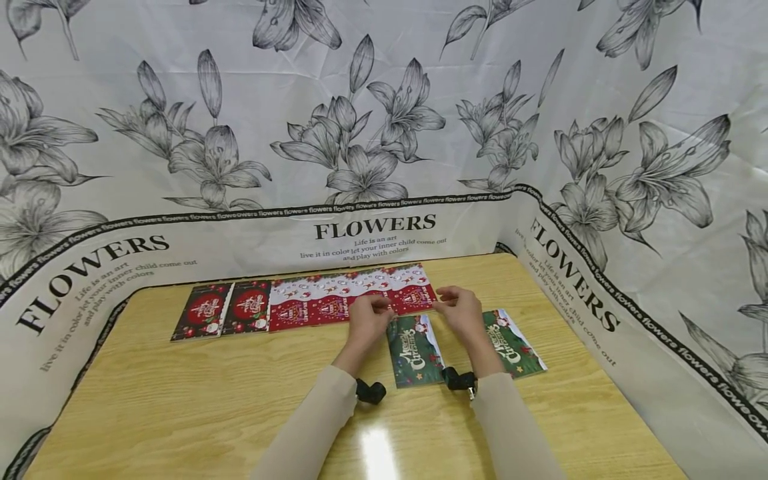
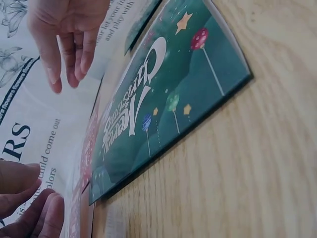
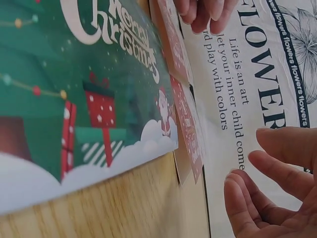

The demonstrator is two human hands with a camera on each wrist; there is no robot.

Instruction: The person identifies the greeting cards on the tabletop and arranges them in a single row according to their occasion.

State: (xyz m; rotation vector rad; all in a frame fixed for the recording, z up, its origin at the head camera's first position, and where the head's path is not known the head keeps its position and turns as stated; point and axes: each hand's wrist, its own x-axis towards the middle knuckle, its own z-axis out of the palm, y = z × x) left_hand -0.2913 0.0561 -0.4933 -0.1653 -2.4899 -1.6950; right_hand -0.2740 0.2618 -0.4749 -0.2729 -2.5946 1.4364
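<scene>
My left hand (image 1: 367, 324) hovers by the upper left corner of a green Merry Christmas card (image 1: 414, 353). Its fingers are loosely bent, with a gap between thumb and fingertips, and nothing is in it. On the other side of that card, my right hand (image 1: 462, 313) is raised with fingers relaxed and holds nothing. In the right wrist view, its thumb and fingers (image 3: 242, 198) stand apart. The middle card lies flat, its gifts and white snow edge showing in the right wrist view. A second green card (image 1: 510, 343) lies right of my right wrist, partly hidden by it.
Behind my hands, several red-and-white Christmas cards (image 1: 333, 297) form a row on the wooden table (image 1: 198, 407). Two dark cards with red circles (image 1: 206, 310) continue it at left. Flower-printed cloth (image 1: 372, 167) rises along the table's back and right edges.
</scene>
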